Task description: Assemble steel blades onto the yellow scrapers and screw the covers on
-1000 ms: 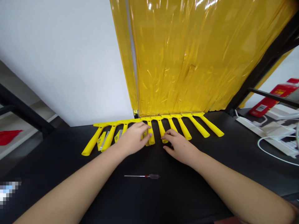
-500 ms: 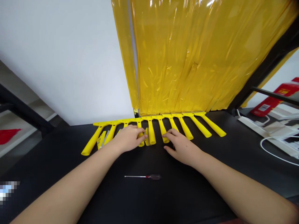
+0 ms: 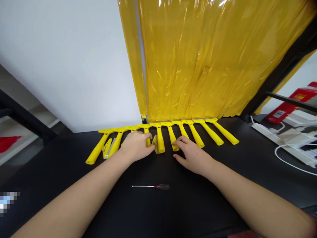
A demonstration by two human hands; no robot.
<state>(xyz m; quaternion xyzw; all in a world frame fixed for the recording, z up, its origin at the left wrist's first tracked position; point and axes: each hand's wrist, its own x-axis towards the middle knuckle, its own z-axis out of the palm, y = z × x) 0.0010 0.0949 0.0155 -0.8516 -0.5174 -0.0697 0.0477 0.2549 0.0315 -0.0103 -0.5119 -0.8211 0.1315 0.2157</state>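
Note:
A row of several yellow plastic scraper handles (image 3: 198, 135) lies along the far edge of the black table (image 3: 158, 211), below a yellow plastic curtain (image 3: 210, 59). My left hand (image 3: 137, 145) is curled over one handle left of the middle. Its fingers are closed around that handle. My right hand (image 3: 192, 155) rests palm down just right of it, with its fingertips touching the end of another handle (image 3: 173, 138). Small yellow blade holders (image 3: 107, 148) lie among the handles at the left.
A thin screwdriver (image 3: 151, 186) with a clear handle lies on the table nearer to me, between my forearms. At the right stand a white power strip with cables (image 3: 292, 145) and a red box (image 3: 289, 105). A white wall is behind.
My left hand has slid a little to the left along the row and closed on a handle. My right hand has barely moved.

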